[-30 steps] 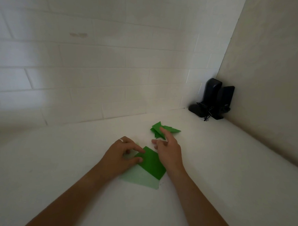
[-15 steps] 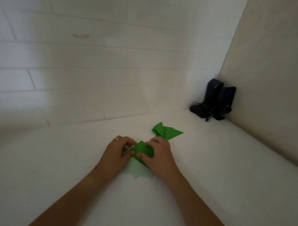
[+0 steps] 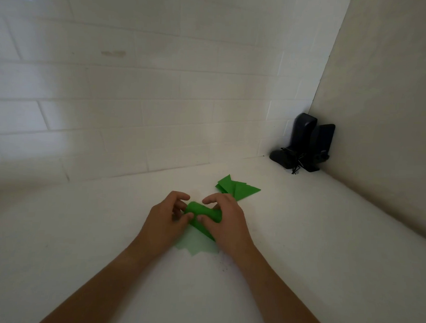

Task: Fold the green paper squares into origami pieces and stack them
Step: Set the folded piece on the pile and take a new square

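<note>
The green paper square [image 3: 203, 213] is pinched at mid-table between the left hand [image 3: 165, 219] and right hand [image 3: 225, 221], thumbs and curled fingers clamped on a rolled-over fold; its lower part is hidden under the palms. Beneath, paler green sheets [image 3: 195, 245] are only partly seen. Since a second ago, the flat sheet has been bunched up. Folded pieces [image 3: 237, 188] lie just beyond.

We see a white bench [image 3: 324, 249] set into a corner. On it lie a small pile of folded green pieces [image 3: 237, 187] toward the back, pale green paper sheets [image 3: 195, 245] nearer us, and a green sheet [image 3: 203, 213] above them. Dark devices [image 3: 304, 145] stand in the far right corner.
</note>
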A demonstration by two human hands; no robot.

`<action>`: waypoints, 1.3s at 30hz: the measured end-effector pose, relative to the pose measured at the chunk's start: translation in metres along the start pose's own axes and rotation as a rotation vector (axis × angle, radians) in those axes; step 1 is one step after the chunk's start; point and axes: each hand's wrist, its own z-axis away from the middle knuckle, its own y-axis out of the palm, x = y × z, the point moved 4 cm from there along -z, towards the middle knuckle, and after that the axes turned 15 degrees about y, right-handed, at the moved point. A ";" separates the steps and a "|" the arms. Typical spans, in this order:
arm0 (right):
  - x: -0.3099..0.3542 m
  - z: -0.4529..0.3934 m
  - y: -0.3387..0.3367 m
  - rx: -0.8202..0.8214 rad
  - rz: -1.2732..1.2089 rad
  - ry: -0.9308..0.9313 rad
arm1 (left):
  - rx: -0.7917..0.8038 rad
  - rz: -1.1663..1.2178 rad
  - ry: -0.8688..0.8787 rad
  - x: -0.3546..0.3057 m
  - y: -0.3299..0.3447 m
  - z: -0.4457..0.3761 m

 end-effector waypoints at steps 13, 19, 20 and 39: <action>-0.009 -0.008 -0.006 0.032 -0.312 0.169 | -0.088 0.078 -0.011 -0.006 -0.010 -0.002; -0.014 -0.012 -0.004 0.054 -0.468 0.217 | -0.165 0.265 -0.139 -0.003 -0.011 -0.002; -0.014 -0.012 -0.004 0.064 -0.471 0.216 | -0.160 0.278 -0.143 -0.003 -0.011 -0.002; -0.006 -0.006 0.001 0.084 -0.487 0.115 | -0.088 0.313 -0.174 -0.002 -0.009 -0.001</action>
